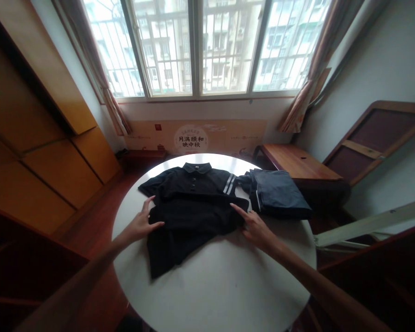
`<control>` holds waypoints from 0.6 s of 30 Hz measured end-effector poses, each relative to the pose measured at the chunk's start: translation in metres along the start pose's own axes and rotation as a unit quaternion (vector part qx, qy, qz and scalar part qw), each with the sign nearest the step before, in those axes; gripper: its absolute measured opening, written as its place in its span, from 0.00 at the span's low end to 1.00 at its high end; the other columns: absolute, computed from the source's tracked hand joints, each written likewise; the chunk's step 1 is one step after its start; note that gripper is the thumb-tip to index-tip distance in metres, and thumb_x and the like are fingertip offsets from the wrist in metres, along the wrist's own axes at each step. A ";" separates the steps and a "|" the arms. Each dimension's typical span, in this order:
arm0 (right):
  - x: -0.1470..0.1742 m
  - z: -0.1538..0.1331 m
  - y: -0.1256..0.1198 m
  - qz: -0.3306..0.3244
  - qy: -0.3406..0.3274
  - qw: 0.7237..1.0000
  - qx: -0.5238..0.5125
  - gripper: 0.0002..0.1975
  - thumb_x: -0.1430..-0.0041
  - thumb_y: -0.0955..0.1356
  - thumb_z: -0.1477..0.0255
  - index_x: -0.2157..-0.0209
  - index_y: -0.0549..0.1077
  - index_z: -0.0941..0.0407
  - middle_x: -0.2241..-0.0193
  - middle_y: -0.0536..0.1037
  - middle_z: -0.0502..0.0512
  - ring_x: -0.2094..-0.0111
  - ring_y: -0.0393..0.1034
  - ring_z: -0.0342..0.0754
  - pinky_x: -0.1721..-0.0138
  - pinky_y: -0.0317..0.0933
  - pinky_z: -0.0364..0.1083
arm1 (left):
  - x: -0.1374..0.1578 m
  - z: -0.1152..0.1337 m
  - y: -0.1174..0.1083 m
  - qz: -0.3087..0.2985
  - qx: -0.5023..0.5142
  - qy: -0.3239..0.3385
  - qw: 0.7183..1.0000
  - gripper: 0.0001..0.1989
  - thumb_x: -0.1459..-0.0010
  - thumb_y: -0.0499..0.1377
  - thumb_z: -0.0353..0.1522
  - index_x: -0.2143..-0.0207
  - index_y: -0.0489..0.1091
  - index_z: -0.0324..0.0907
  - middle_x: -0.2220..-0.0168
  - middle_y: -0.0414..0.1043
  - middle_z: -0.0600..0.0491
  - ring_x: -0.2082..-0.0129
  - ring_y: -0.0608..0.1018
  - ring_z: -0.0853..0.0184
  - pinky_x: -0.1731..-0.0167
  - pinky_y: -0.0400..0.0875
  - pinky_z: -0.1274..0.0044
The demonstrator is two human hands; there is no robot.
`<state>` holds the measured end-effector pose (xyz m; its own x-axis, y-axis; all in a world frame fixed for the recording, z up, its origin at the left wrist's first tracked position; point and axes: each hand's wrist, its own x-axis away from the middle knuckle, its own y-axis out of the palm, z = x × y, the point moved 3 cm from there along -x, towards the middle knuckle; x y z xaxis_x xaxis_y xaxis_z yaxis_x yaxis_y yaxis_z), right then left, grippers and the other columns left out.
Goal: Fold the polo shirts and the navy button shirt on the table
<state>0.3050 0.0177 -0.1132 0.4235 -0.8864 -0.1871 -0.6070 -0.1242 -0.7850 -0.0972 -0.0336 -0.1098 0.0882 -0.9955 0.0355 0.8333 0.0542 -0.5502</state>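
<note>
A black short-sleeved polo shirt (193,212) lies on a round white table (207,286), collar towards the window. Two pale stripes cross its sleeve on the right. A raised fold runs across the body, and the lower hem lies slanted towards me. At the shirt's left edge is my left hand (140,224), thumb and index finger spread apart, the thumb over the cloth. My right hand (256,228) touches the right edge with its index finger stretched out on the fabric; its other fingers are partly hidden.
Folded dark clothing (280,191) is stacked on the table's right side, close to the striped sleeve. Beyond the table stand a wooden bench-like piece (300,161) at right and a printed panel (228,133) below the window. Orange cabinets (55,175) line the left.
</note>
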 end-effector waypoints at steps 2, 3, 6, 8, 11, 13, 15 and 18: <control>-0.004 -0.004 0.003 0.038 -0.014 0.999 -0.025 0.27 0.46 0.65 0.76 0.43 0.69 0.53 0.59 0.77 0.58 0.56 0.73 0.56 0.50 0.64 0.55 | 0.003 0.000 -0.001 -0.015 0.102 -0.031 0.994 0.55 0.55 0.71 0.43 0.32 0.43 0.49 0.58 0.77 0.49 0.57 0.82 0.53 0.57 0.77 0.65; -0.006 -0.005 0.001 0.056 -0.018 0.996 -0.060 0.23 0.45 0.65 0.75 0.46 0.70 0.53 0.58 0.77 0.58 0.57 0.73 0.55 0.51 0.65 0.54 | 0.003 -0.001 -0.003 -0.019 0.148 -0.051 0.987 0.54 0.54 0.71 0.43 0.32 0.43 0.50 0.59 0.77 0.50 0.59 0.82 0.54 0.59 0.78 0.66; -0.006 -0.010 -0.021 0.103 0.010 0.969 -0.224 0.15 0.42 0.67 0.67 0.53 0.67 0.51 0.64 0.77 0.53 0.65 0.74 0.51 0.61 0.68 0.49 | 0.005 -0.004 -0.018 -0.007 0.237 -0.096 0.967 0.50 0.54 0.72 0.40 0.34 0.48 0.51 0.57 0.77 0.49 0.60 0.82 0.57 0.61 0.79 0.70; -0.002 -0.013 -0.044 0.115 0.057 0.935 -0.331 0.17 0.42 0.69 0.61 0.53 0.65 0.49 0.68 0.76 0.49 0.72 0.72 0.48 0.71 0.67 0.46 | 0.009 -0.006 -0.029 -0.014 0.257 -0.122 0.959 0.48 0.56 0.72 0.39 0.36 0.53 0.49 0.54 0.76 0.47 0.60 0.82 0.58 0.62 0.79 0.72; 0.008 -0.013 -0.070 0.044 0.128 0.911 -0.389 0.23 0.44 0.71 0.57 0.50 0.63 0.47 0.68 0.77 0.48 0.74 0.73 0.48 0.75 0.66 0.44 | 0.016 -0.012 -0.040 -0.060 0.216 -0.148 0.963 0.48 0.56 0.72 0.40 0.36 0.53 0.48 0.54 0.76 0.46 0.60 0.82 0.57 0.65 0.78 0.73; 0.015 -0.010 -0.074 -0.043 0.150 0.927 -0.342 0.25 0.46 0.72 0.57 0.49 0.64 0.48 0.68 0.78 0.50 0.72 0.74 0.50 0.75 0.66 0.45 | 0.014 -0.016 -0.045 -0.075 0.113 -0.145 0.980 0.52 0.57 0.72 0.42 0.34 0.50 0.47 0.59 0.77 0.47 0.65 0.82 0.57 0.68 0.77 0.72; 0.020 -0.004 -0.069 -0.094 0.138 0.959 -0.227 0.23 0.46 0.71 0.58 0.50 0.68 0.51 0.72 0.77 0.51 0.73 0.74 0.52 0.75 0.64 0.46 | 0.002 -0.016 -0.048 -0.038 -0.044 -0.116 0.992 0.51 0.59 0.72 0.42 0.35 0.53 0.46 0.62 0.77 0.49 0.68 0.81 0.56 0.69 0.76 0.71; 0.021 -0.002 -0.054 -0.044 0.093 0.995 -0.014 0.16 0.45 0.70 0.63 0.55 0.74 0.53 0.74 0.78 0.54 0.72 0.74 0.54 0.72 0.63 0.48 | -0.035 0.006 -0.045 0.069 -0.195 -0.024 0.978 0.34 0.54 0.70 0.42 0.45 0.69 0.43 0.62 0.77 0.48 0.63 0.81 0.54 0.62 0.75 0.70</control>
<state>0.3457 0.0055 -0.0734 0.3456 -0.9384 -0.0043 -0.5934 -0.2150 -0.7757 -0.1343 -0.0008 -0.0813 0.2191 -0.9753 -0.0278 0.5400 0.1449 -0.8291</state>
